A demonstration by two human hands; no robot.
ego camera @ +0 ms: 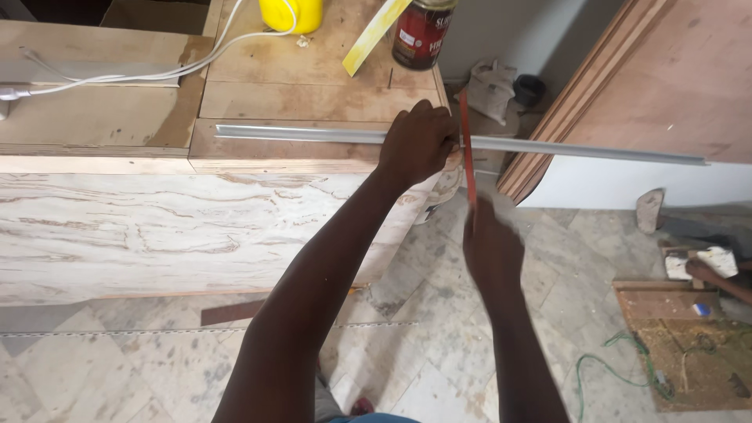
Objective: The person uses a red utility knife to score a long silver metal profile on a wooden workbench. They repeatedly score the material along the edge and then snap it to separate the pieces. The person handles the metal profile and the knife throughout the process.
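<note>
Where the workbench point(235, 149) ends at its right corner, one long grey metal strip point(313, 133) lies along the front edge and juts well out over open tiled floor point(423, 345). One left hand point(417, 142) presses down, closed over the strip at that corner. One right hand point(489, 251), blurred, grips a thin red blade point(465, 141) crossing the strip just beside the left hand. On the bench behind stand one red can point(421, 33) and one yellow container point(291, 14)

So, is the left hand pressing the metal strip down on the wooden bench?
Yes, the left hand lies on the metal strip at the bench edge.
</note>
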